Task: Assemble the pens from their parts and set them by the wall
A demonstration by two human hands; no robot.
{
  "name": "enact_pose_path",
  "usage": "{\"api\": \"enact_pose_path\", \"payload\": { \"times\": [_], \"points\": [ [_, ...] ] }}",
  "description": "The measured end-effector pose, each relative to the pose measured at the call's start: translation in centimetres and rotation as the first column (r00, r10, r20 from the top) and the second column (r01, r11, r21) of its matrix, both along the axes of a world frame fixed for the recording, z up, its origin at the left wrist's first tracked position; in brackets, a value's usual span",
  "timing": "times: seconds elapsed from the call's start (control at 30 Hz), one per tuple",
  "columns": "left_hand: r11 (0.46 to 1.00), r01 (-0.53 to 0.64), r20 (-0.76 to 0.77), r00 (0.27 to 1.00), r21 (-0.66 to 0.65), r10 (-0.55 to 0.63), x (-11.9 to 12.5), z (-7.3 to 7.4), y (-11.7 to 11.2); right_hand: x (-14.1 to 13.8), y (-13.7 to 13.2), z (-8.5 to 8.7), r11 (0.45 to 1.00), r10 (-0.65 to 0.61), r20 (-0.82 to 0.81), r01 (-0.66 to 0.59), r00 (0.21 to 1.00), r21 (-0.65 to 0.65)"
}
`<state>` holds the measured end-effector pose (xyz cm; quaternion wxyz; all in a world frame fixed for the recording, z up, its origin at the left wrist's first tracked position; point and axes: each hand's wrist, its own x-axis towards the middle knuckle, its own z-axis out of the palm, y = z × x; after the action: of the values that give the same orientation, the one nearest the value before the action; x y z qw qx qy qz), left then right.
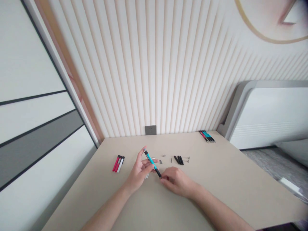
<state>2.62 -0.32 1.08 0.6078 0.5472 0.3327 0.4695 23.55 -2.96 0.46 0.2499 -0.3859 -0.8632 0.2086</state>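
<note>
On my feed the left grip (139, 170) is narrow and holding a teal pen (152, 163) with black ends. The pen sits tilted across the fingers, its upper end by the raised thumb (141, 153). The right grip (176, 181) is narrow too, its fingertips (162, 180) closed at the pen's lower black end, so the pen spans the gap between the 2 grips, above the table (231, 183).

Just under the left grip, a pale slim piece (147, 175) pokes out, partly hidden, and I cannot tell what it is. Beyond the left grip and to its far side lies a bundle of 3 pens (118, 163) in red, black and white. Ahead of the right grip are 3 black barrels (178, 160) side by side, with small metal parts (163, 155) scattered near them; these are too small for me to name. Farther ahead and right of the right grip, a row of pens (207, 136) in red, teal and black lies at the table's back edge.

Past the table, well ahead of both grips, a wall socket (150, 130) is set low in a slatted wall (168, 64). A grey carpet (271, 157) shows off to the right.
</note>
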Motion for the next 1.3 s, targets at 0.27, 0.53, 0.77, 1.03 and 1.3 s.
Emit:
{"api": "enact_pose_path", "payload": {
  "times": [0.27, 0.53, 0.77, 1.03, 1.3],
  "points": [
    [0.978, -0.125, -0.212, 0.964, 0.167, 0.159, 0.0, -0.7, 0.6, 0.6, 1.1, -0.4, 0.967, -0.246, -0.069, 0.241, 0.967, -0.078],
    [0.839, 0.022, -0.526, 0.788, 0.544, 0.32, -1.5, -1.1, 1.2, 4.6, 4.1, -1.3, 0.823, -0.566, -0.082, 0.569, 0.82, 0.009],
    [0.754, 0.16, -0.621, 0.686, 0.637, 0.379, -1.8, -0.8, 1.5, 16.9, 8.5, -0.4, 0.41, -0.91, 0.098, 0.91, 0.404, 0.058],
    [0.676, 0.233, -0.626, 0.656, 0.699, 0.422, -1.9, -1.7, 1.9, 29.3, 9.5, -2.4, 0.129, -0.948, 0.303, 0.988, 0.097, 0.087],
    [0.715, 0.187, -0.638, 0.635, 0.674, 0.435, -2.1, -0.9, 1.8, 31.3, 12.5, -5.8, 0.221, -0.928, 0.344, 0.957, 0.147, 0.188]
  ]
}}
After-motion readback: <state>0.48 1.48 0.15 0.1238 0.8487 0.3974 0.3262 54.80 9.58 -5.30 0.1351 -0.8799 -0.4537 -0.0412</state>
